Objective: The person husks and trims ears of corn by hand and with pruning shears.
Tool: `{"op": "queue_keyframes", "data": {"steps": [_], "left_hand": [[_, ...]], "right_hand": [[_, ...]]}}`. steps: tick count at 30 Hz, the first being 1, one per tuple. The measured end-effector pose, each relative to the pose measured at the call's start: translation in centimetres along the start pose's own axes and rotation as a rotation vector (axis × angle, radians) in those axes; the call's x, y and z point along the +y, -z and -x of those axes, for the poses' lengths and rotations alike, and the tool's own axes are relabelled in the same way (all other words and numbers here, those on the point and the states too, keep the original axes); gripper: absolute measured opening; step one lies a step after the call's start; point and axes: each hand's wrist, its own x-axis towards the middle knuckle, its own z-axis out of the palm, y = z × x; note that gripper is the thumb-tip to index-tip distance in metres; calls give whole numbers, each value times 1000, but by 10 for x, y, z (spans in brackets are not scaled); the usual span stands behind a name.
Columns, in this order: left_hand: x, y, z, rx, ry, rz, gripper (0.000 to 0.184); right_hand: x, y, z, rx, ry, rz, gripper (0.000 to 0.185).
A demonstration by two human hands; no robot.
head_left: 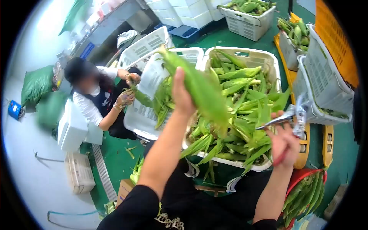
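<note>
An ear of corn in green husk (197, 86), blurred by motion, is in my left hand (182, 92), held over the crates in front of me. My right hand (283, 143) grips metal pruning shears (287, 115) with a red handle, at the right side of the large crate. That white crate (214, 154) is heaped with husked corn and loose leaves (239, 86). To its left, a second white crate (140, 119) holds some green husks (164, 101).
A co-worker (96, 92) sits at the left, hands by the second crate. Corn-filled crates (249, 25) stand at the back. Stacked crates (326, 73) are on the right. A red basket (324, 175) with long husks is at the lower right.
</note>
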Motion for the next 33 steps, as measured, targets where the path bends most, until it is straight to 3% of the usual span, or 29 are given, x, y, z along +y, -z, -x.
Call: {"op": "queue_keyframes", "data": {"steps": [2,4,6,8,10,12,13,16,21,31,33], "left_hand": [[24,-55,48,6,-181,-177,53],[28,-44,77,-40,-71,-524,63],[14,-34,95,-63,48,-629,53],[-1,-20,111,-76,202,-774,47],[-13,-20,123,-63,220,-776,40],[-11,-13,127,-76,267,-753,38],[-11,-11,130,-96,296,-758,38],[-11,-9,137,-160,380,-773,35],[-12,-11,138,-73,510,-812,34],[-13,-4,130,-55,654,-812,29],[-16,2,129,-127,646,-987,29]], "right_hand": [[11,2,4,-51,-107,400,75],[23,-11,15,-127,-200,739,73],[31,-35,23,-215,-299,736,68],[32,-39,21,-499,-88,1085,65],[35,-41,25,-573,-65,1186,64],[34,-42,28,-636,-192,1328,66],[40,-37,30,-673,-148,1352,66],[42,-37,27,-743,-305,1302,66],[46,-34,27,-777,-365,1292,68],[55,-29,24,-788,-303,1298,68],[55,-30,26,-766,-296,1303,68]]}}
